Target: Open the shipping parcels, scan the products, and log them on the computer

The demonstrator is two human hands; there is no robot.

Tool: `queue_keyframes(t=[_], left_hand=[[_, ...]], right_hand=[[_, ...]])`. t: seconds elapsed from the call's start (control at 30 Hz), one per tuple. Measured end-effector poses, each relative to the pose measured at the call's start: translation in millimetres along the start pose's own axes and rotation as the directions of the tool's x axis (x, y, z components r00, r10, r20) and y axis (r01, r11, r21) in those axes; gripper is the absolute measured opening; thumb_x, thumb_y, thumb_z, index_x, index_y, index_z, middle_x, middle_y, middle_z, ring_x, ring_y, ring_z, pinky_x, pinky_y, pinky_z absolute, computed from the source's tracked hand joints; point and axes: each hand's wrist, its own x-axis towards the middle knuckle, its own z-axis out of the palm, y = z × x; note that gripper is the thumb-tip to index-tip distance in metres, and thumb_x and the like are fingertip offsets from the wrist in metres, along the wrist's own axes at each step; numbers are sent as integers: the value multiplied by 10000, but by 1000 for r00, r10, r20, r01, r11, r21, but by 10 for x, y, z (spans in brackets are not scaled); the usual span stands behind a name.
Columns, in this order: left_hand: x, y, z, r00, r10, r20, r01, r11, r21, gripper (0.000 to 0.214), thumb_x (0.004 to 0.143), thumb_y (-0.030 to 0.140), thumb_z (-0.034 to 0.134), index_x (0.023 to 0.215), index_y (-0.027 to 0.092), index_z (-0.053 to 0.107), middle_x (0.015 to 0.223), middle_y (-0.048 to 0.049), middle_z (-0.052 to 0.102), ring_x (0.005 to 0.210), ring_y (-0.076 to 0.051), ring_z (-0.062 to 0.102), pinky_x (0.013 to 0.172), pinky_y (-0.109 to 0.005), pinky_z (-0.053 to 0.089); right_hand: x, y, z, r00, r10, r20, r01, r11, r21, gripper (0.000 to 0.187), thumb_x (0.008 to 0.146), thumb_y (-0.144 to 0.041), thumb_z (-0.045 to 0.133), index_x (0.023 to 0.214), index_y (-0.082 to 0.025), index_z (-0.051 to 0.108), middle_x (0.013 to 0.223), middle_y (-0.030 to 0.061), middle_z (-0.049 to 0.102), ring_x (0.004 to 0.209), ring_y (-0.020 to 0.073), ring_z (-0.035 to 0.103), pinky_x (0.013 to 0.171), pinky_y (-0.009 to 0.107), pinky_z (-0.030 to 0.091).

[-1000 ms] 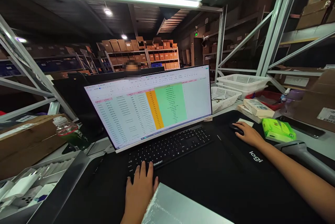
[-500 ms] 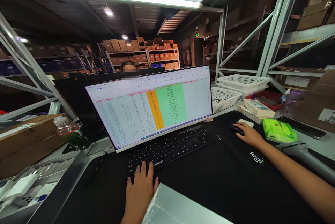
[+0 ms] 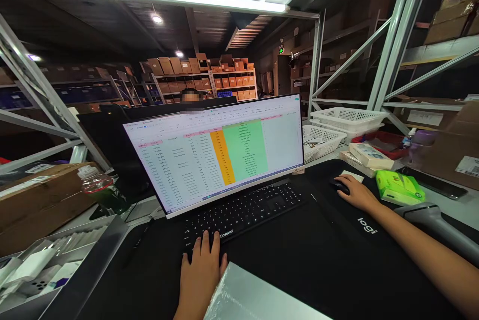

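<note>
The left hand [image 3: 200, 272] lies flat, fingers loosely spread, on the near left corner of the black keyboard [image 3: 247, 208]. A film-wrapped package [image 3: 254, 300] sits just to its right. Well apart from it, the right hand [image 3: 355, 193] is cupped over a black mouse [image 3: 339, 185] on the desk mat [image 3: 299, 255]. A green box [image 3: 398, 186] and a grey barcode scanner [image 3: 430, 215] lie just right of that hand.

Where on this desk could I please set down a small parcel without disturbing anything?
The widest bare patch is the black desk mat between the keyboard, the right hand on the mouse and the wrapped package at the near edge. It is crowded right of the mouse, with the green pack, scanner and baskets, and left, around the bottle and tray.
</note>
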Motion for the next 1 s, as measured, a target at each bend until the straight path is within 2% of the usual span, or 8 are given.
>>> queue_keyframes(t=[0.13, 0.37, 0.63, 1.0], left_hand=[[1, 4, 9, 1000, -2, -9, 2, 1000, -16, 549, 1035, 280, 303, 1569, 215, 411, 1631, -169, 397, 1476, -332, 429, 1121, -564, 446], [18, -8, 60, 999, 4, -35, -5, 999, -42, 550, 1031, 277, 304, 1564, 210, 419, 1626, -172, 403, 1471, -348, 431, 1112, -578, 450], [-5, 4, -19, 1000, -8, -9, 8, 1000, 6, 539, 1039, 277, 305, 1564, 226, 416, 1627, -151, 406, 1473, -322, 438, 1121, -544, 457], [3, 4, 38, 999, 4, -41, -3, 1000, 24, 543, 1041, 278, 283, 1562, 205, 418, 1626, -169, 400, 1463, -327, 448, 1117, -560, 452]], right_hand=[[6, -25, -34, 1000, 9, 22, -9, 1000, -2, 468, 855, -376, 589, 1305, -285, 676, 1327, 117, 642, 1174, 313, 667, 1035, 474, 541], [0, -18, -17, 1000, 13, 10, -13, 1000, -25, 501, 851, -368, 573, 1333, -249, 639, 1341, 129, 627, 1196, 303, 658, 1056, 441, 527], [6, -37, -35, 1000, 4, -11, -4, 1000, -7, 390, 831, -381, 571, 1184, -225, 629, 1215, 127, 658, 1102, 312, 668, 998, 443, 538], [9, -54, -40, 1000, 4, -13, -4, 1000, -7, 380, 831, -367, 581, 1184, -232, 621, 1197, 119, 648, 1103, 299, 659, 1004, 427, 529]])
